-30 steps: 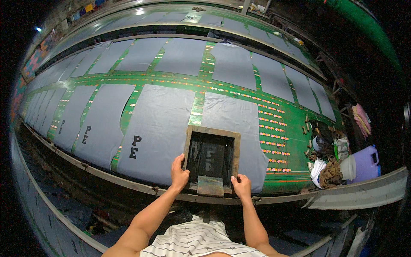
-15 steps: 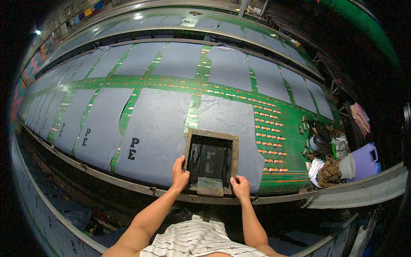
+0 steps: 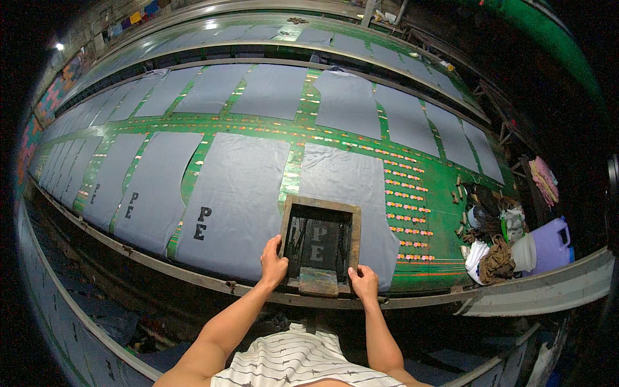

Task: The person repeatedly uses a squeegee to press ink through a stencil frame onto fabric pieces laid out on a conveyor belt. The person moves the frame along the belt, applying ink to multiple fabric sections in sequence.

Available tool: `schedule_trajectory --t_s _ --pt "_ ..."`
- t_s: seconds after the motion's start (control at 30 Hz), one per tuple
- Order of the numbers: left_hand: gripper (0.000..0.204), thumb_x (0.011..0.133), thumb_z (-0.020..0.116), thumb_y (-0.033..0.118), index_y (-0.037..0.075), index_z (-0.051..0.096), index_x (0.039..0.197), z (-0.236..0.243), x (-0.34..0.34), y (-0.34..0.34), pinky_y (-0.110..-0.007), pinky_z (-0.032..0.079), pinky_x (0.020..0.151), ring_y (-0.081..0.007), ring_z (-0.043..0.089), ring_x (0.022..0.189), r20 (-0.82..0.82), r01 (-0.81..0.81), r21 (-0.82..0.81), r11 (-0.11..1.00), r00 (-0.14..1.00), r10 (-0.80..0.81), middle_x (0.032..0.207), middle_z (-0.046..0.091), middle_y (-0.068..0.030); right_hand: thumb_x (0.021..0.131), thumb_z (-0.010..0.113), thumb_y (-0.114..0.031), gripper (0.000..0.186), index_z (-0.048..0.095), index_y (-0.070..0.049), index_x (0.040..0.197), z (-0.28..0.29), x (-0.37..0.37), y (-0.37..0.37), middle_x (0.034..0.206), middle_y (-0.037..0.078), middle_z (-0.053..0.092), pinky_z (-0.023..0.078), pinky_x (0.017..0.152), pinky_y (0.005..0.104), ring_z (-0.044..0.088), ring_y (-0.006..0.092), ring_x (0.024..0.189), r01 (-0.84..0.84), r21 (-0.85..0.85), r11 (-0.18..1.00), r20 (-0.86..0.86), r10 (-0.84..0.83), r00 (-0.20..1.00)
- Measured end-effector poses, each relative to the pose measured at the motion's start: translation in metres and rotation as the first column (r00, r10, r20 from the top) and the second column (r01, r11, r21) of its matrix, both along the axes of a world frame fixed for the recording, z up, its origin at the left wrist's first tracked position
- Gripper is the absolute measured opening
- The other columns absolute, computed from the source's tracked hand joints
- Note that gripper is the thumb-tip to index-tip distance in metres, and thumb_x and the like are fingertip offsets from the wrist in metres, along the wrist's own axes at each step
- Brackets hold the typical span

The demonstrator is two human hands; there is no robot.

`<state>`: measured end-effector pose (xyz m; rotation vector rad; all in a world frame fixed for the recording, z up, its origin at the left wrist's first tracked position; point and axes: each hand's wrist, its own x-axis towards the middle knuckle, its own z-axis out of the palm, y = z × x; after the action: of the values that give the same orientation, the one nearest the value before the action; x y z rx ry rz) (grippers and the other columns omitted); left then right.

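A small wooden screen-printing frame [image 3: 324, 204] lies on a grey fabric panel [image 3: 345, 169] at the table's near edge. Its dark mesh [image 3: 332, 235] shows pale block letters. Across its near end rests a flat, paint-stained wooden block [image 3: 318, 282], perhaps a squeegee. My left hand [image 3: 274, 264] grips the frame's left side, thumb and fingers closed on the rail. At the near right corner my right hand [image 3: 363, 282] holds the other rail in a similar pinch. Left of the frame, another grey panel [image 3: 242, 180] bears black printed letters.
More grey panels [image 3: 267, 90] lie in rows along the long green table [image 3: 445, 213]. At the right end stand a purple jug [image 3: 545, 245], a pale container [image 3: 523, 253], a brown rag [image 3: 495, 259] and a white cloth [image 3: 476, 261]. A metal rail [image 3: 419, 301] edges the near side.
The letters in the mesh now show more plainly than before. Both hands keep their hold on the frame, which has hardly shifted.
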<state>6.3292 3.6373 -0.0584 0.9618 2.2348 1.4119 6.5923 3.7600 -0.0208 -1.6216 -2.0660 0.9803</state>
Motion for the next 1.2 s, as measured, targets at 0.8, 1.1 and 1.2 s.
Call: schedule_trajectory --t_s 0.8,1.1,1.2 --pt "0.066 0.071 0.059 -0.008 -0.001 0.053 0.136 0.012 -0.005 -0.001 -0.039 0.041 0.110 -0.0353 0.051 0.132 0.064 0.069 -0.033 0.997 0.996 -0.067 0.138 0.055 -0.0179 0.086 0.071 -0.039 0.047 0.071 0.003 0.108 -0.017 0.007 0.007 0.103 0.022 0.070 0.052 0.086 0.0459 0.067 0.0395 0.097 -0.043 0.028 0.999 0.056 0.042 0.998" --pt "0.064 0.071 0.061 -0.008 -0.001 0.053 0.134 0.013 -0.005 -0.001 -0.038 0.042 0.109 -0.0353 0.053 0.129 0.045 0.073 -0.033 0.997 0.996 -0.072 0.134 0.056 -0.0181 0.087 0.072 -0.036 0.039 0.073 -0.001 0.103 -0.004 0.003 0.006 0.097 0.021 0.070 0.052 0.081 0.0451 0.068 0.0377 0.091 -0.071 0.028 0.997 0.068 0.069 0.995" --pt "0.063 0.071 0.062 -0.008 -0.002 0.053 0.132 0.015 -0.004 -0.001 -0.039 0.043 0.108 -0.0357 0.054 0.127 0.027 0.077 -0.032 0.997 0.997 -0.076 0.132 0.057 -0.0183 0.087 0.073 -0.035 0.038 0.074 -0.001 0.104 -0.004 0.003 0.007 0.099 0.021 0.071 0.052 0.082 0.0436 0.069 0.0366 0.092 -0.064 0.004 0.998 0.076 0.064 0.995"
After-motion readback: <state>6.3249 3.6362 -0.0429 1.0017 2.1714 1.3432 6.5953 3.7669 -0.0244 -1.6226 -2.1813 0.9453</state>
